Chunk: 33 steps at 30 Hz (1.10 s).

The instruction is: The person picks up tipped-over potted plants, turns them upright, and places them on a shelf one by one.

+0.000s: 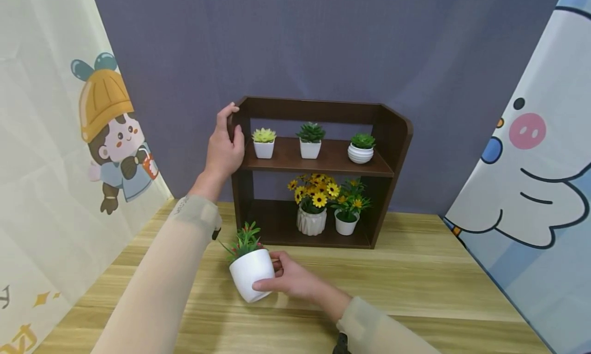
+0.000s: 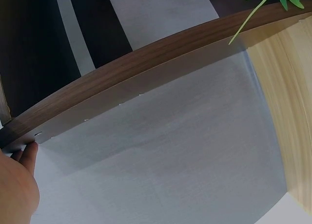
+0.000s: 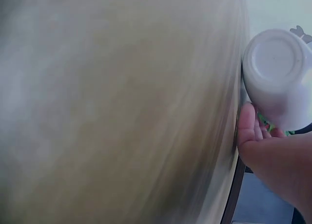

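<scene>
A small white pot [image 1: 251,280] with green leaves and red buds is tilted just above the wooden table [image 1: 415,287]. My right hand [image 1: 288,279] grips its side; the right wrist view shows the pot [image 3: 277,73] from below with my thumb [image 3: 247,126] against it. My left hand [image 1: 224,143] holds the top left corner of a dark brown two-tier shelf [image 1: 392,133], fingers curled over its edge. In the left wrist view the shelf's side panel [image 2: 146,73] runs across and my left hand [image 2: 17,185] shows only at the lower left corner.
The upper shelf carries three small succulents in white pots [image 1: 310,141]. Below stand a ribbed pot of yellow flowers [image 1: 312,202] and a smaller flowering pot [image 1: 347,210]. Cartoon curtains [image 1: 531,154] flank the table, with a grey backdrop behind.
</scene>
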Each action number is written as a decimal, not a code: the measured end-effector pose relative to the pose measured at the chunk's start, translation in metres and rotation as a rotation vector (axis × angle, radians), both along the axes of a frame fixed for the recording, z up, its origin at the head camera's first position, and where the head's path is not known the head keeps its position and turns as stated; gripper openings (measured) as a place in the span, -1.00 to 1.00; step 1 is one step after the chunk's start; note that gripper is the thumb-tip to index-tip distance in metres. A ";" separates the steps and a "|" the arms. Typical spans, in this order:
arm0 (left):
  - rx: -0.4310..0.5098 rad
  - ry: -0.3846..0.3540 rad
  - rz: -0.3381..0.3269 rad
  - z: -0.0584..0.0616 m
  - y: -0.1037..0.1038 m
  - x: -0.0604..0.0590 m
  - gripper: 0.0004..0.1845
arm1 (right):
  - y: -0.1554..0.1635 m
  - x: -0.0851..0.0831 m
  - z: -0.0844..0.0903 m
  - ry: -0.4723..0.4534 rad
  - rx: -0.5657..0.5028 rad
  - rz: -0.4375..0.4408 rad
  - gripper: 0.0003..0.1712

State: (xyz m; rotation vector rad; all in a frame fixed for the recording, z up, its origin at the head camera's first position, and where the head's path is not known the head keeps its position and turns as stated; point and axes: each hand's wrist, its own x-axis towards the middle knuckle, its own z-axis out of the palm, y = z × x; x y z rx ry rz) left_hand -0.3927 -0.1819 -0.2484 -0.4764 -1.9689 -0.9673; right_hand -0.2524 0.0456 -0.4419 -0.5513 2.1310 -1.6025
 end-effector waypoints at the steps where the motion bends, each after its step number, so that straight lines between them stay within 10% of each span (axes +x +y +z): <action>1: -0.002 0.001 0.002 0.000 0.000 0.000 -0.55 | -0.001 0.001 0.000 0.000 0.002 -0.003 0.08; 33: -0.003 -0.003 0.002 0.000 0.000 0.002 -0.55 | -0.005 0.010 0.000 0.030 0.064 -0.077 -0.03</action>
